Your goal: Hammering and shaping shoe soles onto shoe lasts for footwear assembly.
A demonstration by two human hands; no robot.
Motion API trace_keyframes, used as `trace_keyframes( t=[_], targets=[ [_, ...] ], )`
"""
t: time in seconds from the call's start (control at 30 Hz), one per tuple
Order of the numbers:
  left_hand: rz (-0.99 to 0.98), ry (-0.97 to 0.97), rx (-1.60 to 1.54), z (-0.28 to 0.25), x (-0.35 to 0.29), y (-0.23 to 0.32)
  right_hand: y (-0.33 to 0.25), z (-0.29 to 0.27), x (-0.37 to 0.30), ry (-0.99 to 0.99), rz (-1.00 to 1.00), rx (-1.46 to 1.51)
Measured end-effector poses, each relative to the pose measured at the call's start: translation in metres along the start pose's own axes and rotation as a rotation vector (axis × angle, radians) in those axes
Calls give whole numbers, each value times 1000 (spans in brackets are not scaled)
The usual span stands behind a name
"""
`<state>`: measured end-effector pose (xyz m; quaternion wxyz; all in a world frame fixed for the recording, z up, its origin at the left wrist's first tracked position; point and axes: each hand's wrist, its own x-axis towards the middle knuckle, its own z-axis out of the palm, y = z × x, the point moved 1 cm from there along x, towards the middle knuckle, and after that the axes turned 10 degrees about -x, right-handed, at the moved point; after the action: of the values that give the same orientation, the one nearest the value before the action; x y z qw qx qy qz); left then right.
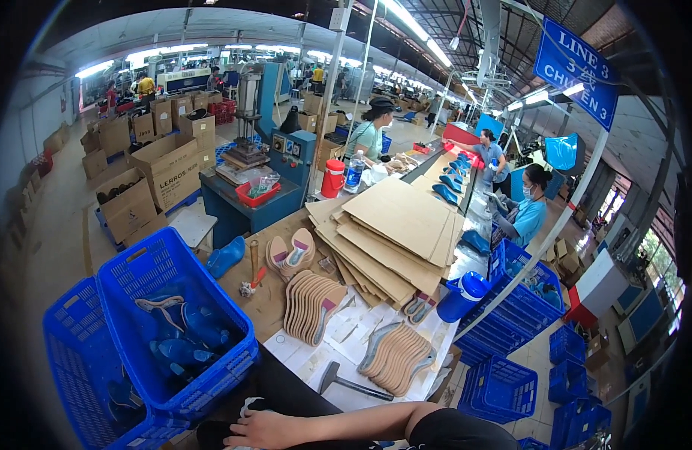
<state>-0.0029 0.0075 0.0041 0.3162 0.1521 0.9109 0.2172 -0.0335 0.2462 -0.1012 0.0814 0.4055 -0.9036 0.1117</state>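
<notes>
One bare right hand (267, 429) lies at the lower edge, its fingers bent over a dark thing (212, 433); I cannot tell whether the grip is closed on it. The left hand is out of view, so its grip cannot be told. A pale scrap (248, 406) shows at the right hand's knuckles. Just left stands a blue crate (218, 379) of blue lasts (203, 324), tilted and overlapping a second crate (63, 334). Beyond the forearm, a hammer (361, 384) lies on white paper (287, 354) on the table (275, 223). Just beside its handle is a fanned stack of insoles (395, 361); farther left is another fanned stack (310, 311), with more insoles (292, 256) behind it. Near these lie a red-handled tool (260, 275) and a single blue last (226, 257). Tan boards (398, 221) are piled past the stacks, between a blue jug (472, 289) on the right and a red jug (333, 180) and water bottle (354, 171) at the back. Farther off, blue lasts line a conveyor (428, 176), with three co-workers beside it; a press (286, 161) and cartons (168, 171) stand to the left.
</notes>
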Motion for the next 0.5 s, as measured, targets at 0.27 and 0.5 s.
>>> trace_keyframes(
  t=[0.27, 0.5],
  targets=[
    [292, 114, -33, 26, 38, -38, 5, 5, -4, -4, 11, -5],
    [691, 418, 12, 42, 20, -39, 0, -2, 2, 48, -26, -6]
  ],
)
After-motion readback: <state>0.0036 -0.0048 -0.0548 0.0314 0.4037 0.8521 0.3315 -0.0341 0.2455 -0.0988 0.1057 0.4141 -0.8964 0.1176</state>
